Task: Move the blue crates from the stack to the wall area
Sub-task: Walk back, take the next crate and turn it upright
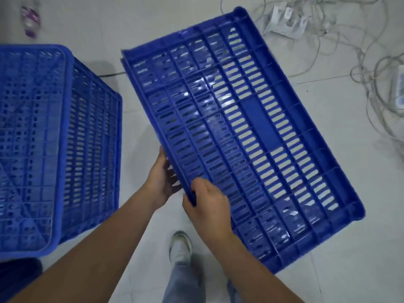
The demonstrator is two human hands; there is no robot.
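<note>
Both hands, left hand (160, 180) and right hand (205, 204), clamp one rim of the tilted slotted blue plastic crate (240, 127) beside the blue crate stack (43, 138); lopsided grip risks slipping, loose white floor cables (349, 51) risk tripping.

A pale tiled floor (328, 248) is seen. A stack of blue crates (65, 149) is set on it at the left. Beyond the stack a blurred bottle (30, 19) is lain; well right, tangled white cables (341, 40) are spread.
</note>
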